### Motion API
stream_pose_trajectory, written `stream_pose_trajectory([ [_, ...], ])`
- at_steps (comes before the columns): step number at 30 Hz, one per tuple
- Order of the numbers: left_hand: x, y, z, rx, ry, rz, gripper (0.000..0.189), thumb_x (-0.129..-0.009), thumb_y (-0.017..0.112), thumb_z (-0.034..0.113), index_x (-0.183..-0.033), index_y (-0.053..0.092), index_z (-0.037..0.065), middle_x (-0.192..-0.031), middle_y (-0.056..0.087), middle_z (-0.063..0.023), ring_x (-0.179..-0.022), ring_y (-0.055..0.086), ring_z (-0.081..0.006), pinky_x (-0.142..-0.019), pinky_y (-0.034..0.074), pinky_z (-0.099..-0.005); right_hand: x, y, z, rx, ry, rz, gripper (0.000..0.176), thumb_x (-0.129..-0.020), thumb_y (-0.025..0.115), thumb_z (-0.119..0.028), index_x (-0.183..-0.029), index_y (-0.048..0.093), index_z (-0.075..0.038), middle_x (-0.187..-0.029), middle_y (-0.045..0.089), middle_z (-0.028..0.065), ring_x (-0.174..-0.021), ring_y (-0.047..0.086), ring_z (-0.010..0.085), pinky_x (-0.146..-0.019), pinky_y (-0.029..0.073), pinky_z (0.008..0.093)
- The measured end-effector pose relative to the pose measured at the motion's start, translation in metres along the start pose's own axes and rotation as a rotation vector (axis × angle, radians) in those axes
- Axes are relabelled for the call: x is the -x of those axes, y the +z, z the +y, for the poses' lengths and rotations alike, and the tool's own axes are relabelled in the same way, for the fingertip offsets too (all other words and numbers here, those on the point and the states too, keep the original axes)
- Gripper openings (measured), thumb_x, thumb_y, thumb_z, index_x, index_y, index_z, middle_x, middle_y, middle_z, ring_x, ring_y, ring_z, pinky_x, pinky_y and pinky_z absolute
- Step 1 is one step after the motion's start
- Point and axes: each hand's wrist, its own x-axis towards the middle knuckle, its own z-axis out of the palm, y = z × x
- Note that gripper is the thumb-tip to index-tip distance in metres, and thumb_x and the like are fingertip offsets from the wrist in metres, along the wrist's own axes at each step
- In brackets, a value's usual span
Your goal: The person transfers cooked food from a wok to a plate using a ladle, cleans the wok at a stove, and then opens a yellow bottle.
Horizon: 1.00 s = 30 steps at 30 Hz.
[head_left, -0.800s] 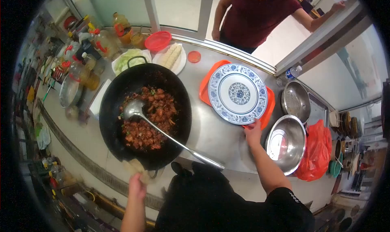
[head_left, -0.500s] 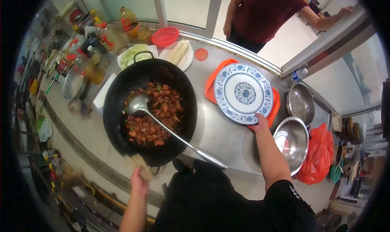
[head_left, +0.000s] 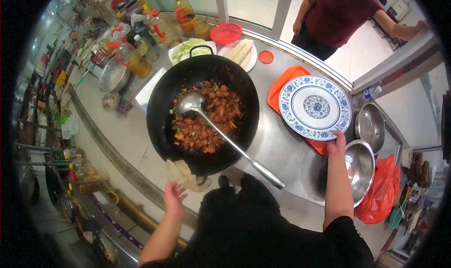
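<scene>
A black wok [head_left: 157, 122] holds chunks of reddish-brown cooked food [head_left: 221, 106]. A metal ladle [head_left: 225, 139] rests in it, bowl on the food and handle over the near rim. A beige cloth [head_left: 182, 175] hangs at the wok's near edge by its handle. Just below the cloth is my left hand [head_left: 174, 201], its fingers apart and nothing gripped. My right hand [head_left: 336, 143] pinches the near rim of a blue-and-white patterned plate [head_left: 293, 99], which is over an orange tray [head_left: 277, 87].
Two steel bowls [head_left: 369, 174] and a red plastic bag [head_left: 383, 193] are at the right. Behind the wok stand a plate of shredded greens [head_left: 188, 52], a plate of pale rolls [head_left: 253, 57] and a red basin [head_left: 226, 33]. Oil bottles [head_left: 136, 64] crowd the left; a person [head_left: 345, 19] stands beyond the window.
My left hand has let go of the cloth, which now rests against the wok's edge. The plate has shifted a little right over the tray in my right hand. The view has turned left.
</scene>
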Motion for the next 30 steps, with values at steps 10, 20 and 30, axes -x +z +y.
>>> stream_pose_trajectory([
  [10,0.14,-0.253,-0.298,-0.397,0.879,-0.547,0.025,-0.083,0.058,0.008,-0.106,0.05,0.002,-0.084,0.047,-0.0005,-0.071,0.043,-0.0077,-0.064,0.039,-0.0217,0.543,-0.368,0.02,-0.083,-0.388,-0.088,0.067,-0.067,0.047,-0.009,-0.133,0.038,0.003,-0.129,0.05,0.0198,-0.116,0.051,0.0355,-0.103,0.041,0.0455],
  [20,0.431,-0.046,-0.357,-0.805,1.024,-0.977,0.019,-0.081,0.062,0.005,-0.099,0.057,0.001,-0.081,0.058,-0.0037,-0.073,0.055,-0.0102,-0.066,0.046,-0.0245,0.689,-0.674,-0.2,-0.208,-0.475,0.097,0.056,-0.068,0.048,-0.012,-0.12,0.049,0.009,-0.109,0.062,0.021,-0.094,0.064,0.0327,-0.09,0.052,0.0419],
  [30,0.63,0.135,-0.318,-1.315,1.426,-0.654,0.024,-0.081,0.064,0.009,-0.104,0.06,0.002,-0.089,0.064,-0.0101,-0.078,0.062,-0.0172,-0.07,0.051,-0.03,0.377,-0.578,-0.279,-0.482,-0.229,-0.254,0.057,-0.066,0.051,-0.001,-0.123,0.049,0.005,-0.115,0.059,0.0156,-0.101,0.06,0.0283,-0.09,0.049,0.039],
])
